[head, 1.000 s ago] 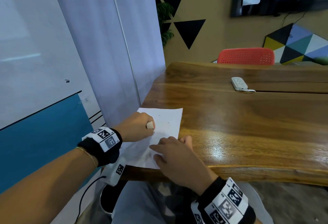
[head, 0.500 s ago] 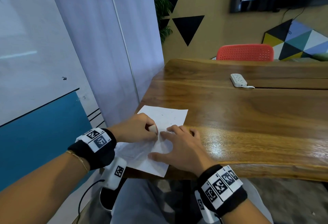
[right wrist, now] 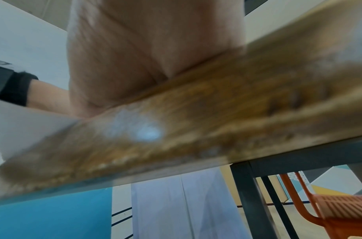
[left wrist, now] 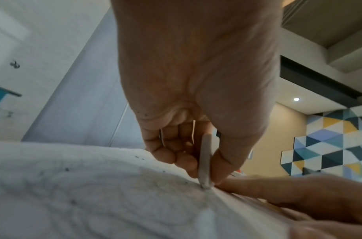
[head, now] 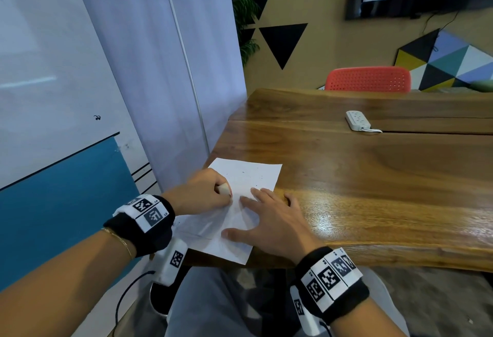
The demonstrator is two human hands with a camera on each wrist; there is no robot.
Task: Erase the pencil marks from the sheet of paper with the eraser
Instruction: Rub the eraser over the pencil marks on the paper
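The eraser (left wrist: 205, 161) is a thin white slab, and it stands on its narrow edge with the lower tip touching the sheet of paper (head: 256, 176). The left hand (head: 202, 194) pinches it between the thumb and the curled fingers (left wrist: 171, 145), so only a small pale end of the eraser shows above the knuckles in the head view. Around the tip, the left wrist view shows faint grey pencil marks (left wrist: 151, 182) and small dark crumbs on the white surface.

The sheet of paper lies at the near left corner of the wooden tabletop (head: 373, 190). Its near edge hangs a little over the rim of the tabletop. The paper looks creased in the part between the two hands.

The right hand (head: 269, 226) lies flat on the paper, just beside the eraser, with the fingers straight and spread; it holds nothing, it only presses the sheet down. Its little finger side reaches the bare wood. In the right wrist view the picture is blurred, and only the palm against the edge of the tabletop can be seen.

Both wrists carry black bands with printed square markers. Farther on the tabletop, well apart from the paper, lies a white power strip (head: 358, 120). Behind the tabletop stands a red chair (head: 368, 80).
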